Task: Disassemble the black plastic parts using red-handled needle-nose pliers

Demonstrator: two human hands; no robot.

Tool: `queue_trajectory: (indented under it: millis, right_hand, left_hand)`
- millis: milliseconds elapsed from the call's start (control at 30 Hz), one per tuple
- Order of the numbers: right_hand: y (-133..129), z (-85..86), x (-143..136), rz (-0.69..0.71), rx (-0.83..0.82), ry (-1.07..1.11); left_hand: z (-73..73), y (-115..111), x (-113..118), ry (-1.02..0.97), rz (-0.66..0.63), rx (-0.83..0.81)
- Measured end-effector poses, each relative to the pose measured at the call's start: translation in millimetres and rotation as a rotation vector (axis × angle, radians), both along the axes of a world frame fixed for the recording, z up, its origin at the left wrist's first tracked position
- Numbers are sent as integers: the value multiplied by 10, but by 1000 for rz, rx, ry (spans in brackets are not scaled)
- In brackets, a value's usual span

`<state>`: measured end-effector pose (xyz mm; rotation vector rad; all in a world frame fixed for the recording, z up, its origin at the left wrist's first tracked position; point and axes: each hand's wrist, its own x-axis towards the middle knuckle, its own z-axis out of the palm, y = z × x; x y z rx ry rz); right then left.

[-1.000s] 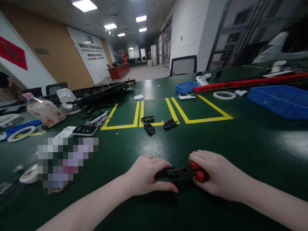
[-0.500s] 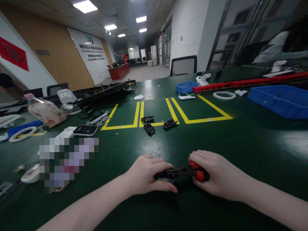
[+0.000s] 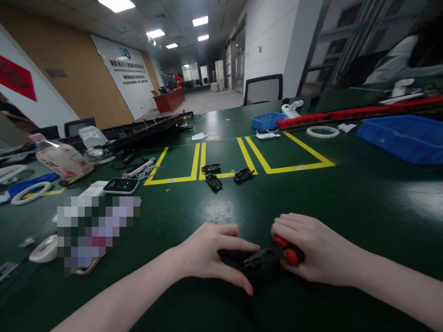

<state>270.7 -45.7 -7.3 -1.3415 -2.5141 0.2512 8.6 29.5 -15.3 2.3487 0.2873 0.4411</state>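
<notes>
My left hand (image 3: 209, 251) curls around a dark black part (image 3: 233, 259), fingers on top and thumb spread below it. The part is mostly shaded, and its shape is hard to make out. In my right hand (image 3: 309, 246) are red-handled pliers (image 3: 272, 255), gripped by the handles. Their dark jaws point left and reach the part's right end; whether they bite on it I cannot tell. Farther ahead on the green table, black plastic pieces (image 3: 213, 182) lie at the front edge of the middle yellow-taped area.
Yellow tape (image 3: 294, 169) marks areas on the table (image 3: 346, 212). At the right stand a large blue bin (image 3: 401, 140) and a tape roll (image 3: 322, 132); a small blue basket (image 3: 266, 121) is farther back. To the left lie a black device (image 3: 121, 186), a bottle (image 3: 62, 159) and long black parts (image 3: 148, 133).
My left thumb has dropped lower and my fingers have opened wider around the black part. The pliers have tilted, their jaws now lower. The view has shifted slightly.
</notes>
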Motion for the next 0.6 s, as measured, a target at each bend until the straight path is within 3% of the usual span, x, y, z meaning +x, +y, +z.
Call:
queue_trajectory:
  millis: [267,467,600]
  right_hand:
    - [26,-54,40,-40,37,25]
    - [43,-78,98,-83,49,43]
    - [54,-80,109,-109,54,36]
  left_hand:
    - [42,-10,1,-76,183,-145]
    - [43,-43,4,-31,392,-269]
    - [49,-52,10,-45,383,-232]
